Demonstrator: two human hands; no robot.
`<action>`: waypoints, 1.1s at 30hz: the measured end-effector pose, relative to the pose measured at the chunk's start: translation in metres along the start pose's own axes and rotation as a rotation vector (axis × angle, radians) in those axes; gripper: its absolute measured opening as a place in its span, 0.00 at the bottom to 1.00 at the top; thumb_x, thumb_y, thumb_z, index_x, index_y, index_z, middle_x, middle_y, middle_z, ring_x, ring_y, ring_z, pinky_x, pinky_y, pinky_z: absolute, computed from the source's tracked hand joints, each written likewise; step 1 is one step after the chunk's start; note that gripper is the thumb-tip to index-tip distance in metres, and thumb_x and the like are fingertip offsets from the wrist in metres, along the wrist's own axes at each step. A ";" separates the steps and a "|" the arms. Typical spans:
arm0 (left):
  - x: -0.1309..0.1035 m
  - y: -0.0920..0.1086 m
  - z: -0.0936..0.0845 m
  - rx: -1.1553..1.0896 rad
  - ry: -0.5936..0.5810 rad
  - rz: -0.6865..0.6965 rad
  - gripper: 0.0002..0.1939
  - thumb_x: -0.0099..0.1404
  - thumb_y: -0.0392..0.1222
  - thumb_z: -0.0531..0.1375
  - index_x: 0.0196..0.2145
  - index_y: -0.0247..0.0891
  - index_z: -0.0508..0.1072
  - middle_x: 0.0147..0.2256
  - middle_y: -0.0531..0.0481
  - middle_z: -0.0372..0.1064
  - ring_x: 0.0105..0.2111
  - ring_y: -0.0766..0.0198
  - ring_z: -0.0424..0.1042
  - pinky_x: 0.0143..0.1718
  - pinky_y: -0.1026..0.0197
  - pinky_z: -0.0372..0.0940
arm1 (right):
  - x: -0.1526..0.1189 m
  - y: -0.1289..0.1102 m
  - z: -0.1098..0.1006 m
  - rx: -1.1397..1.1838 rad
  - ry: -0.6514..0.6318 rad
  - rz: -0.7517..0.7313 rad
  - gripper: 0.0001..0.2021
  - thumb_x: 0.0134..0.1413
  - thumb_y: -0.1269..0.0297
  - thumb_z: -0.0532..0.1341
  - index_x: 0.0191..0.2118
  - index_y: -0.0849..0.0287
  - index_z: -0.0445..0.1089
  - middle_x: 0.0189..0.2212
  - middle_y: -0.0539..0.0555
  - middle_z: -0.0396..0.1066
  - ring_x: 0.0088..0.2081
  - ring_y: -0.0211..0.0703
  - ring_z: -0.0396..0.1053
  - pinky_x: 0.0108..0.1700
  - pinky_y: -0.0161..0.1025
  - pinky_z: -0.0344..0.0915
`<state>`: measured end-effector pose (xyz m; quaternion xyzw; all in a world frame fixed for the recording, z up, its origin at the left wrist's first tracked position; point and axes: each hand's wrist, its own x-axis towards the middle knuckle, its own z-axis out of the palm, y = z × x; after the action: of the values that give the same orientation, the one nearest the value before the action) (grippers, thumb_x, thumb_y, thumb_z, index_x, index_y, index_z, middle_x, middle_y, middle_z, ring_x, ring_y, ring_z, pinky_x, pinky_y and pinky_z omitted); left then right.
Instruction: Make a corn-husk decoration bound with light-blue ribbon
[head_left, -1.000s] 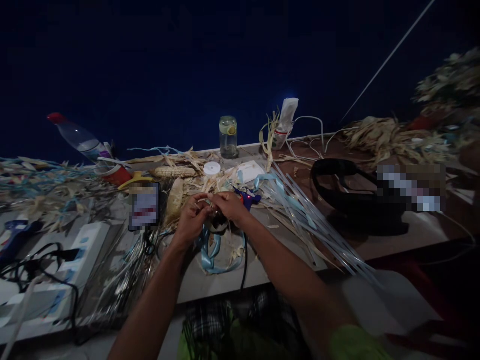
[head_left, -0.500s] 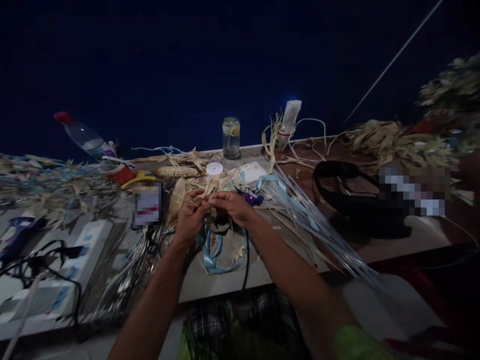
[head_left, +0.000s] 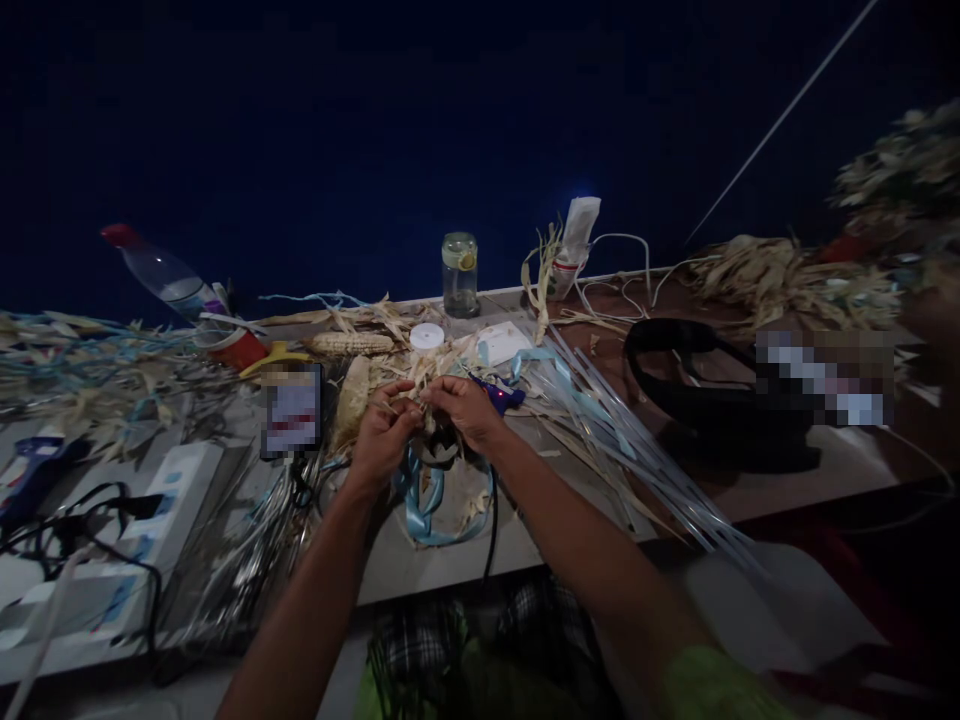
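My left hand and my right hand meet over the middle of the table, fingertips almost touching. Both are closed in a pinch on a pale strip of dried corn husk. Directly below them is a dark round thing, partly covered by the fingers. A light blue ribbon curls on the table under my hands. Just right of my right hand lies a blue tool with a small red light, probably a glue gun. Beyond the fingers is a white round lid.
A glass jar, a corn cob and a white cup stand or lie at the back. Left are a phone, a power strip and a tilted bottle. Right are clear sticks and a black strap.
My fingertips have parted slightly at the husk, and my left fingers have shifted a little. The whole view has moved slightly; the things on the table lie as before.
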<state>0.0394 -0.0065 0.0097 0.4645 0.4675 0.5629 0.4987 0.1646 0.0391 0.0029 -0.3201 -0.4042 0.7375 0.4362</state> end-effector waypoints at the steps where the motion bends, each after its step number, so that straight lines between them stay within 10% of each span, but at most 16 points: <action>1: 0.000 0.000 0.000 -0.003 0.006 0.000 0.19 0.51 0.39 0.61 0.41 0.38 0.62 0.20 0.58 0.62 0.21 0.72 0.62 0.25 0.68 0.57 | 0.000 -0.001 -0.001 0.016 0.007 0.000 0.16 0.35 0.54 0.66 0.23 0.61 0.64 0.16 0.43 0.56 0.18 0.27 0.51 0.22 0.30 0.48; 9: 0.001 -0.001 -0.005 -0.168 0.105 -0.023 0.22 0.50 0.41 0.63 0.42 0.40 0.62 0.22 0.58 0.64 0.21 0.72 0.63 0.26 0.68 0.59 | -0.004 -0.006 -0.002 0.090 -0.248 0.109 0.15 0.36 0.58 0.67 0.31 0.62 0.71 0.22 0.47 0.65 0.21 0.28 0.55 0.23 0.29 0.50; 33: -0.001 -0.010 -0.004 -0.095 -0.038 -0.185 0.14 0.47 0.46 0.63 0.24 0.33 0.66 0.19 0.57 0.59 0.20 0.74 0.57 0.24 0.68 0.54 | -0.005 0.001 0.002 -0.318 0.070 -0.277 0.08 0.41 0.60 0.63 0.26 0.59 0.70 0.23 0.48 0.66 0.26 0.33 0.61 0.31 0.33 0.58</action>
<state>0.0370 -0.0073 -0.0006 0.4057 0.4718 0.5271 0.5787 0.1646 0.0341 0.0040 -0.3516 -0.5402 0.5859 0.4911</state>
